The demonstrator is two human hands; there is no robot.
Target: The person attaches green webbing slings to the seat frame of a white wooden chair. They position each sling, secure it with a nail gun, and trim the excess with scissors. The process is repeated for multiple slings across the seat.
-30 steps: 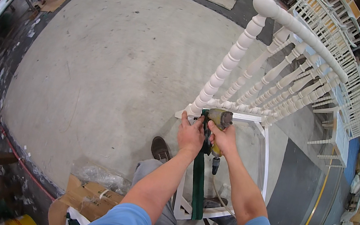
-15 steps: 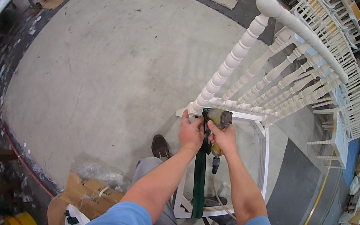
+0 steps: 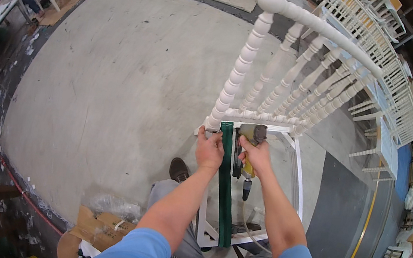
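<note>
Strap (image 3: 224,190) ran beside L hand (image 3: 209,151) fingertips, L grip unclear; R hand (image 3: 257,158) fingers wrapped round air gun (image 3: 254,133). Strap dk green, long, flat; gun yellow/gray.

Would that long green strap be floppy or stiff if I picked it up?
Probably floppy: the green strap looks like thin fabric. It's likely light, being narrow, and unlikely to roll, since it looks flat.

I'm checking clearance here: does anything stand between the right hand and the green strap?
Yes: in this view, the black lower part of the yellow tool that the right hand holds lies between that hand and the green strap. Nothing else visible does.
</note>
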